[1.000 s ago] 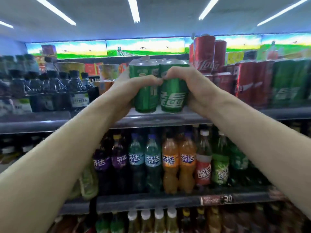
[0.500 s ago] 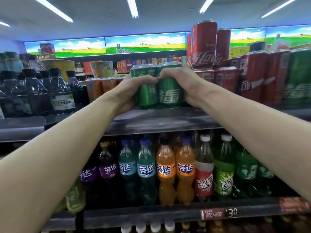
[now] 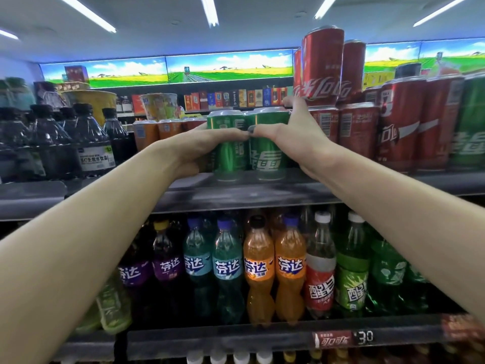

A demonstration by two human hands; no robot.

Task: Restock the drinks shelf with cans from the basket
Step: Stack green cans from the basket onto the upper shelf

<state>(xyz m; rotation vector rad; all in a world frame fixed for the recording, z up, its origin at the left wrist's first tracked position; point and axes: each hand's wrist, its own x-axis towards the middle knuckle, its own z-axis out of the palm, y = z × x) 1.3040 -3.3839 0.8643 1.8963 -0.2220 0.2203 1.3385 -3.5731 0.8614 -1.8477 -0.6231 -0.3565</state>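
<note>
Green aluminium cans, two of them, stand upright and side by side on the grey metal shelf (image 3: 236, 195), touching each other; take this pair as your landmark. Your left hand (image 3: 199, 145) grips the left green can (image 3: 228, 153), the thumb across its front and the fingers curled round its far side. Your right hand (image 3: 296, 135) holds the right green can (image 3: 270, 156) in the same way, the thumb on its front, with the two thumb tips meeting between the cans. Just right of the pair stand the red cola cans (image 3: 357, 130), with more red cans stacked on top of them, and your right fingers reach up near that stack. Left of the pair, further back, are short orange cans (image 3: 147, 132), and further left the dark plastic bottles (image 3: 91, 143). Below the pair, on the lower shelf, stands a row of coloured soda bottles (image 3: 259, 269), and below them to the right a red price tag (image 3: 333, 340).
</note>
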